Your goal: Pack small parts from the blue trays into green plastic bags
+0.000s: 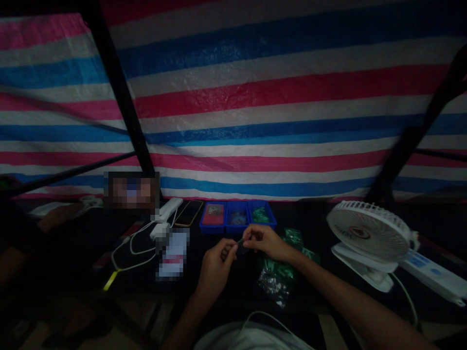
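Small dark part (241, 248) pinched btwn both hands, mid-table (222, 296), just above the bags. R hand (264, 242) has fingers (251, 233) closed on one end; L hand (215, 270) grips the other, contact partly hidden. Held close together, steady. Nearest: bag of green bits (275, 272), blue tray (237, 217) just ahead, 3 compartments. Phone (188, 213), white cables (133, 257) to left; fan (368, 233), power strip (434, 274) to right; striped tarp (233, 97) behind.
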The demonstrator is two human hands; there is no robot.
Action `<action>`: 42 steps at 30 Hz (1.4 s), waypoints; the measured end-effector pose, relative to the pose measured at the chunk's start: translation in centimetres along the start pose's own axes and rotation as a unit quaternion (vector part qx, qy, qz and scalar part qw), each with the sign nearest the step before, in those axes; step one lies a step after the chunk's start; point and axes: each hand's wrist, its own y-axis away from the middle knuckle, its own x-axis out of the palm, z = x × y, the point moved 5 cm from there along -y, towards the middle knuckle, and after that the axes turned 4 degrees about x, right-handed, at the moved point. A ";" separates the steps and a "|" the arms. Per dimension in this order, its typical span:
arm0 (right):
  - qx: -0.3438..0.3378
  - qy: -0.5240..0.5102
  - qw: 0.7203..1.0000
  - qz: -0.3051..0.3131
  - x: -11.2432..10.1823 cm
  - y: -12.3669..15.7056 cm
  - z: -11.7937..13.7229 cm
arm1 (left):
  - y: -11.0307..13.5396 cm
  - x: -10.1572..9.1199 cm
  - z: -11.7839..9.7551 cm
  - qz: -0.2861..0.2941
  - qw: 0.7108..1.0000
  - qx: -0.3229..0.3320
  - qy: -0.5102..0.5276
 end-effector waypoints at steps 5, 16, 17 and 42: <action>0.001 0.023 1.000 -0.002 0.0 0.0 -0.1 | 0.1 0.0 -0.1 0.002 1.000 -0.005 -0.002; -0.012 0.015 1.000 0.007 0.2 0.1 -0.2 | 0.0 0.1 0.2 0.003 1.000 0.000 0.004; -0.013 0.016 1.000 0.009 0.2 0.2 -0.2 | 0.1 0.1 0.2 0.003 1.000 0.001 0.004; 0.001 0.017 1.000 0.009 0.4 0.2 0.2 | 0.0 -0.1 -0.3 -0.004 1.000 0.001 0.001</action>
